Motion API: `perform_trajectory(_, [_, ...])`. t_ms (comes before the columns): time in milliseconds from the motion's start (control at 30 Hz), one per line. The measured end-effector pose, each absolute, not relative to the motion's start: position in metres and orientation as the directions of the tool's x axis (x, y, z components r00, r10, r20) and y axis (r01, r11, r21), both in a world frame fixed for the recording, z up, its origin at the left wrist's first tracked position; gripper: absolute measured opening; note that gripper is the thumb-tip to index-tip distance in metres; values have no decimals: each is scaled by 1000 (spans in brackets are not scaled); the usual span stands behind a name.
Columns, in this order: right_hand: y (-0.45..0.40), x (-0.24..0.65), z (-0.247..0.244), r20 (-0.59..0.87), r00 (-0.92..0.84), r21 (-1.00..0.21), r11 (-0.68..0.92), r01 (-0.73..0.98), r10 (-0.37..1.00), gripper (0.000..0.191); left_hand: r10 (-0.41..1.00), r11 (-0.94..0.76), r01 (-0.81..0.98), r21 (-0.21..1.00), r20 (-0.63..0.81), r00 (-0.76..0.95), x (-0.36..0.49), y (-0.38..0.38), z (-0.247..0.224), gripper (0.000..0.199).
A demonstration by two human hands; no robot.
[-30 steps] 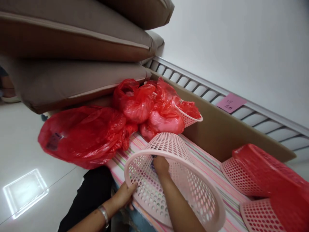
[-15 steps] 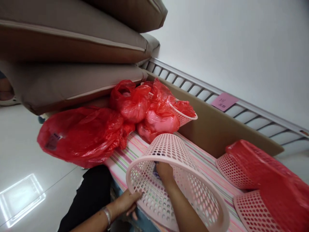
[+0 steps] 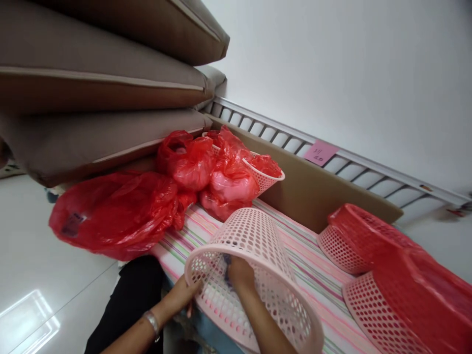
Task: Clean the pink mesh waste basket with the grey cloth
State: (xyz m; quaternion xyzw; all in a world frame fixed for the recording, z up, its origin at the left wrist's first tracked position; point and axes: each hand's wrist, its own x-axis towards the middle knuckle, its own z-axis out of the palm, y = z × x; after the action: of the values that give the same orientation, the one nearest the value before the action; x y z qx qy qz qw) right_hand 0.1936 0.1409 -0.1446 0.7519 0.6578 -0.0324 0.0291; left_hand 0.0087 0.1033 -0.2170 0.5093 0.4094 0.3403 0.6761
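Head view: pinching rim of tipped pink basket [image 3: 254, 233] between left hand's [image 3: 186, 293] thumb and fingers. Clutching dark cloth [image 3: 227, 270] inside, with right hand's [image 3: 240, 274] fingers curled. Noted basket on striped bedding [image 3: 313, 275], near red bags [image 3: 232, 184].

A plain white wall [image 3: 350, 69] rises behind a grey metal rail with slats [image 3: 287, 132]. Along the rail stands a flat brown board [image 3: 306, 199]. At the left, thick grey-brown fabric cushions [image 3: 99, 88] are stacked. The pale glossy tile floor [image 3: 84, 280] reflects one bright square light.
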Motion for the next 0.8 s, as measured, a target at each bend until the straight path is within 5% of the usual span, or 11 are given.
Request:
perform_trajectory(233, [68,157,-164,-102,-11,128,24,992,995,52,885,299,-24,954,-267,381,11,102,-234,55])
perform_trajectory(567, [176,178,-144,-170,270,80,-259,962,948,45,884,316,-4,949,-293,363,10,102,-225,49])
perform_trajectory(800, [213,195,-142,-137,276,42,-273,961,951,45,866,359,-36,933,-319,385,10,102,-223,42])
